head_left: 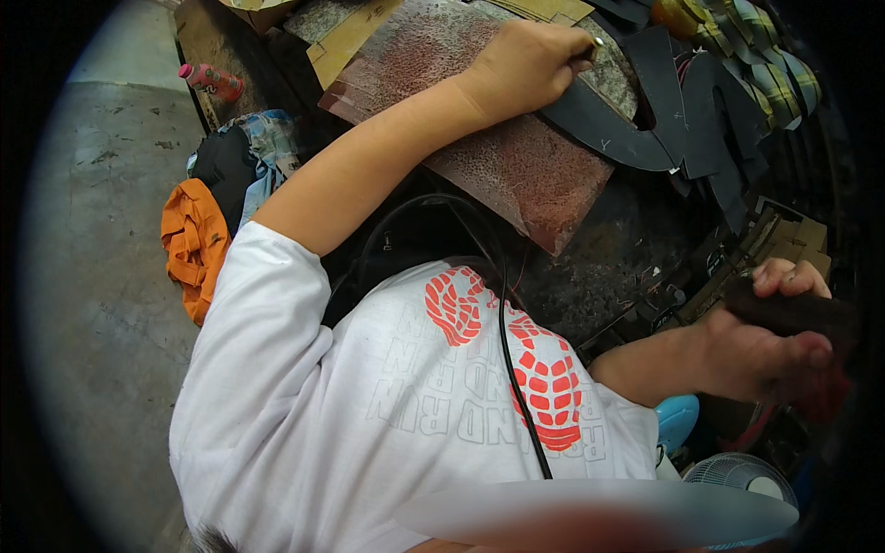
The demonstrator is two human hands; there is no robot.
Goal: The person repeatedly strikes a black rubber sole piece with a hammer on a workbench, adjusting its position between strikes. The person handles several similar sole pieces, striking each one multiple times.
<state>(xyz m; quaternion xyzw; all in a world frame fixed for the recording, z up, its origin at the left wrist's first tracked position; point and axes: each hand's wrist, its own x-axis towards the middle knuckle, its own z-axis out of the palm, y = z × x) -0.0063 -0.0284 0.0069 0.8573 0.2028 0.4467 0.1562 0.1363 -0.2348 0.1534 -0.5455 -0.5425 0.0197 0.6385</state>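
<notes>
My left hand is closed above a worn reddish-brown board. A small round metallic end pokes out between its thumb and fingers; the rest of that item is hidden in the fist. Just beyond the fist are flat black cut pieces with curved edges and small pale marks, partly over the board and a speckled grey slab. Off to the right, my right hand grips a dark brown, thick bar-shaped object, whose far end is lost in the dark rim of the view.
Green-and-yellow plaid pieces lie at the far right. Tan cardboard sits behind the board. To the left are a pink bottle and an orange cloth. A black cable runs down my shirt; a fan stands at lower right.
</notes>
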